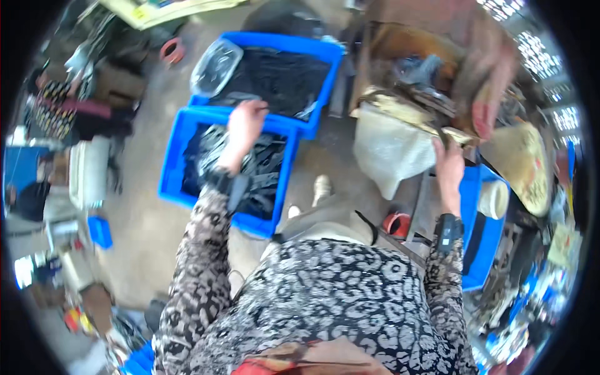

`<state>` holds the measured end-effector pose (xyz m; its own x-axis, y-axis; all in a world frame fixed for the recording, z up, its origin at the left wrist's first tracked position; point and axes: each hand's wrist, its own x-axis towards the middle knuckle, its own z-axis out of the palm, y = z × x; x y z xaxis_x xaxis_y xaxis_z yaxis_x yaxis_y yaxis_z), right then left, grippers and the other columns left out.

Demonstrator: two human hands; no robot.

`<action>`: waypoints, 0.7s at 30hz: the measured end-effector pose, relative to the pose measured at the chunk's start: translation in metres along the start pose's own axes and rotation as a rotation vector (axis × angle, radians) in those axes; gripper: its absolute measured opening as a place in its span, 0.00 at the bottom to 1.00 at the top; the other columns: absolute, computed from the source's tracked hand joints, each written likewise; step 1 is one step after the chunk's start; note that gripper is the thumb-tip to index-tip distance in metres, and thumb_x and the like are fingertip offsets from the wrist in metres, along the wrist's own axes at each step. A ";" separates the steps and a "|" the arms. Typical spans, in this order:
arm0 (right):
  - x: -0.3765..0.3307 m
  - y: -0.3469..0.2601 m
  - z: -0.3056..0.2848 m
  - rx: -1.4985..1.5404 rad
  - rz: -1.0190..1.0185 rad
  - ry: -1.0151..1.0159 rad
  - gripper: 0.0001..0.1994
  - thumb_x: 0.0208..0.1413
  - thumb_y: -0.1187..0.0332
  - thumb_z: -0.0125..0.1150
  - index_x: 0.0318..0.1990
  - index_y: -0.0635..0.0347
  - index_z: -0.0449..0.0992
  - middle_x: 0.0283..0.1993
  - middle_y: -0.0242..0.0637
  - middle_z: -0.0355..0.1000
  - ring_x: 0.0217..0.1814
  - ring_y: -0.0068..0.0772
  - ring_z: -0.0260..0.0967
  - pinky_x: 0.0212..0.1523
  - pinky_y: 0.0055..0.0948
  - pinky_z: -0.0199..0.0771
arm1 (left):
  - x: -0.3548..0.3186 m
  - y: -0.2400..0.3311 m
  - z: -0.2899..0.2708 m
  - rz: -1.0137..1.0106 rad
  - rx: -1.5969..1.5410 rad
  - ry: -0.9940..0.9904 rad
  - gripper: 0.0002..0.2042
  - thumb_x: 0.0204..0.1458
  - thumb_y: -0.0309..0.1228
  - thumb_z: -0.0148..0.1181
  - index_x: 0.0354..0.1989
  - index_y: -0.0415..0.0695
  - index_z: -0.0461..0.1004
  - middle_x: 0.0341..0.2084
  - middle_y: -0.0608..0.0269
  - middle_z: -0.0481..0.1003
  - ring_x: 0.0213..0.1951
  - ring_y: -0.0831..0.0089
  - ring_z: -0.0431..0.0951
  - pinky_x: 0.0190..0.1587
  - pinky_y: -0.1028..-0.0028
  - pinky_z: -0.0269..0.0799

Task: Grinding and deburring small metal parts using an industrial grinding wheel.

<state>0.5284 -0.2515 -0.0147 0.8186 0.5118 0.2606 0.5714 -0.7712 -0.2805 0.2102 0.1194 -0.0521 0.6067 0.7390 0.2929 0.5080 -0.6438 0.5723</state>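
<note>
My left hand (244,132) is above two blue crates, its fingers pinched together; whatever is between them is too small to make out. Below it the near blue crate (167,159) holds dark, shiny strip-like pieces (265,165). The far blue crate (334,69) holds more black pieces (281,78), and a clear plastic tub (215,67) rests at its left corner. On the right, my right hand (449,172) has its fingers curled at the edge of a white sack (390,150), by a dark strip-like piece. What it grips is unclear.
A brown worn box or machine (406,47) stands beyond the sack. Another blue crate (484,244) with a white roll (494,200) is at my right. A red ring-shaped thing (397,223) lies near my feet. At far left is another person (56,112).
</note>
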 end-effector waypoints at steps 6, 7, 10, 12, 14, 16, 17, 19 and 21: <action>0.010 0.013 0.003 0.278 0.081 -0.089 0.18 0.57 0.57 0.58 0.48 0.60 0.74 0.37 0.52 0.76 0.39 0.54 0.74 0.40 0.40 0.73 | 0.026 -0.002 0.023 -0.109 0.178 -0.115 0.07 0.44 0.31 0.59 0.31 0.50 0.81 0.29 0.53 0.77 0.35 0.53 0.78 0.38 0.60 0.75; 0.004 0.009 -0.003 0.337 0.075 -0.093 0.17 0.57 0.58 0.58 0.48 0.60 0.74 0.37 0.52 0.76 0.39 0.53 0.74 0.40 0.39 0.73 | 0.032 -0.003 0.032 -0.122 0.194 -0.118 0.07 0.44 0.31 0.59 0.31 0.50 0.81 0.29 0.53 0.77 0.35 0.53 0.78 0.38 0.60 0.75; -0.010 0.003 -0.017 0.388 0.009 -0.130 0.16 0.58 0.59 0.58 0.47 0.60 0.74 0.37 0.50 0.76 0.38 0.46 0.75 0.40 0.34 0.73 | 0.035 -0.018 0.053 -0.191 0.196 -0.157 0.07 0.44 0.34 0.59 0.31 0.52 0.81 0.29 0.53 0.78 0.35 0.53 0.78 0.38 0.58 0.75; -0.025 -0.005 -0.024 0.408 0.000 -0.144 0.15 0.58 0.60 0.59 0.47 0.60 0.74 0.37 0.49 0.76 0.38 0.42 0.76 0.39 0.31 0.73 | 0.030 -0.031 0.060 -0.084 0.334 -0.160 0.08 0.45 0.37 0.59 0.31 0.50 0.81 0.30 0.53 0.79 0.35 0.53 0.79 0.39 0.58 0.75; -0.037 -0.007 -0.024 0.308 -0.090 -0.122 0.14 0.57 0.62 0.60 0.45 0.61 0.75 0.36 0.48 0.76 0.37 0.44 0.76 0.39 0.33 0.73 | 0.038 -0.019 0.072 0.001 0.381 -0.182 0.09 0.46 0.38 0.58 0.31 0.49 0.81 0.30 0.53 0.79 0.36 0.53 0.79 0.39 0.57 0.75; -0.050 -0.008 -0.025 0.226 -0.086 -0.116 0.13 0.56 0.64 0.60 0.45 0.61 0.75 0.36 0.48 0.76 0.37 0.45 0.76 0.38 0.34 0.73 | 0.038 0.007 0.080 -0.466 0.478 -0.388 0.13 0.49 0.43 0.58 0.30 0.46 0.80 0.31 0.53 0.79 0.37 0.52 0.79 0.39 0.58 0.76; -0.053 -0.015 -0.027 0.248 -0.149 -0.116 0.12 0.55 0.65 0.61 0.44 0.60 0.75 0.36 0.48 0.75 0.36 0.47 0.75 0.37 0.35 0.73 | 0.032 -0.014 0.082 -0.474 0.425 -0.417 0.15 0.50 0.45 0.57 0.30 0.45 0.80 0.31 0.53 0.79 0.36 0.52 0.79 0.39 0.58 0.76; -0.053 -0.041 -0.036 0.266 -0.243 -0.120 0.11 0.53 0.67 0.62 0.43 0.59 0.75 0.33 0.47 0.75 0.34 0.49 0.74 0.33 0.39 0.72 | 0.015 -0.092 0.083 -0.440 0.407 -0.455 0.18 0.50 0.47 0.56 0.30 0.44 0.80 0.29 0.51 0.79 0.34 0.52 0.79 0.38 0.59 0.76; -0.056 -0.066 -0.034 0.248 -0.240 -0.124 0.10 0.52 0.67 0.62 0.42 0.58 0.75 0.32 0.46 0.74 0.32 0.50 0.73 0.31 0.40 0.72 | 0.010 -0.147 0.070 -0.240 0.556 -0.534 0.17 0.49 0.46 0.56 0.28 0.42 0.80 0.28 0.49 0.79 0.33 0.50 0.79 0.36 0.59 0.76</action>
<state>0.4428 -0.2417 0.0204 0.6513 0.7211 0.2363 0.7324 -0.5159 -0.4444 0.1849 0.2073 -0.1868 0.5811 0.7657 -0.2756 0.8062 -0.5878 0.0667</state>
